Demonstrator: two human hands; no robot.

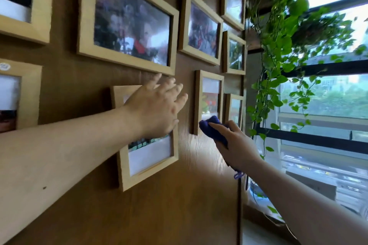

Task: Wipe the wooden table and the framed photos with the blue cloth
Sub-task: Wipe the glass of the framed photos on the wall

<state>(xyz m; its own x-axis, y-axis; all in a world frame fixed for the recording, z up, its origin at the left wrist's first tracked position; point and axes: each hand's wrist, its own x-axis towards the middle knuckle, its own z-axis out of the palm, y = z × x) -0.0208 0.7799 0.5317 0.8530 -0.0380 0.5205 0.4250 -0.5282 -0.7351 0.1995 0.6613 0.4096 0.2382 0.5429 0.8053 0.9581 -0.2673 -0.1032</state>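
Several light wooden framed photos hang on a brown wood-grain wall. My left hand (157,107) lies flat, fingers spread, over the upper part of a tall framed photo (151,157). My right hand (237,145) is shut on the bunched blue cloth (212,127), which presses against the lower edge of a narrow framed photo (209,97) to the right. A large landscape framed photo (129,24) hangs just above my left hand. The wooden table is out of view.
More frames fill the wall to the left, above and to the right, such as a small frame (235,53) near the wall's edge. A trailing green plant (278,49) hangs beside a window with dark bars (318,139) at the right.
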